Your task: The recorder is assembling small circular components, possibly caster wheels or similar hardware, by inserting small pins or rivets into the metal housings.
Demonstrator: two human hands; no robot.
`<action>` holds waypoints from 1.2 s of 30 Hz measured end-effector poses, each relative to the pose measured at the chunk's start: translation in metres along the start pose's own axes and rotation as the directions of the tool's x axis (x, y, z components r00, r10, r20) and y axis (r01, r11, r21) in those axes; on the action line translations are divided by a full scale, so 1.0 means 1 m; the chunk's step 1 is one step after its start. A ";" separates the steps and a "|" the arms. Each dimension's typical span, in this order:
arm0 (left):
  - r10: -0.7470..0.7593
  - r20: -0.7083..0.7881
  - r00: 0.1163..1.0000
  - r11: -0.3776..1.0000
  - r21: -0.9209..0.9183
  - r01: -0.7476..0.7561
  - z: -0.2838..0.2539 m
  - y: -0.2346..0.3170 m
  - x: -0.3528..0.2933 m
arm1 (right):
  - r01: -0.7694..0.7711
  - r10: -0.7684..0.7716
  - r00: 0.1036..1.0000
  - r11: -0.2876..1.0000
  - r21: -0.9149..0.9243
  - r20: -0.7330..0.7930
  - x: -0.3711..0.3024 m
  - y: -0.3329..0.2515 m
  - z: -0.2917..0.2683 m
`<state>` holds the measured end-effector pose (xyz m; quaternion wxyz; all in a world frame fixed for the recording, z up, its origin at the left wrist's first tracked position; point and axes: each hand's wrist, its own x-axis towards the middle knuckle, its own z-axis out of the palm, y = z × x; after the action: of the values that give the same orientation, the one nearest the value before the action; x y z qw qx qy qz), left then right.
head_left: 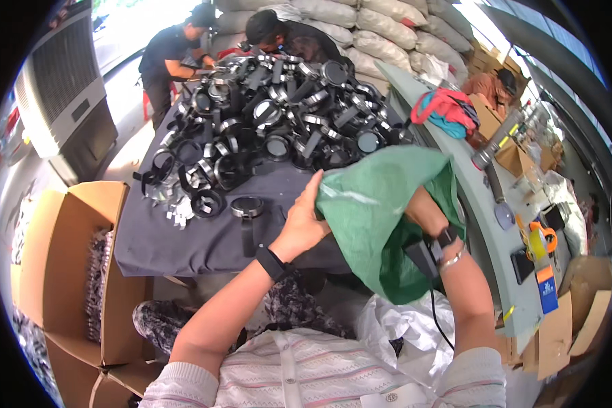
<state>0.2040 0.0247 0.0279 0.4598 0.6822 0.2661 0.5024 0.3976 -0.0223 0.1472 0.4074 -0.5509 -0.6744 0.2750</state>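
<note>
A green woven sack (387,183) is held up over the near right side of the dark-cloth-covered table (177,245). My left hand (302,221) grips the sack's left edge, its fingertips partly hidden by the fabric. My right hand (425,212) reaches into the sack's mouth; its fingers are out of sight inside. A black block with a cable (423,258) hangs by my right wrist. Beyond the sack lies a big heap of round black-and-silver pieces with straps or handles (275,115). One such piece (247,207) lies apart, left of my left hand.
Small clear bits (180,207) lie at the heap's near left. On the left stand an open carton (44,265) and a tall air cooler (64,88). A grey side table (479,197) on the right bears cloths, tape and a phone (522,265). Several people work beyond.
</note>
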 end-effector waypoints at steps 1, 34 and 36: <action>0.026 -0.047 0.999 0.995 0.093 -0.022 0.003 0.003 -0.001 | -0.036 0.043 0.995 0.996 -0.076 0.091 0.001 -0.009 -0.003; -0.355 -0.112 0.928 0.921 -0.214 0.326 -0.019 -0.048 0.013 | -0.224 0.314 0.907 0.925 -0.307 0.282 0.018 -0.063 -0.020; -0.494 -0.051 0.868 0.843 -0.274 0.464 -0.001 -0.017 0.017 | -0.021 0.205 0.880 0.918 -0.395 0.429 0.024 0.000 -0.018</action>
<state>0.2103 0.0467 0.0204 0.6370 0.4984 0.3888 0.4411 0.4111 -0.0002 0.1620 0.1039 -0.5767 -0.7581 0.2863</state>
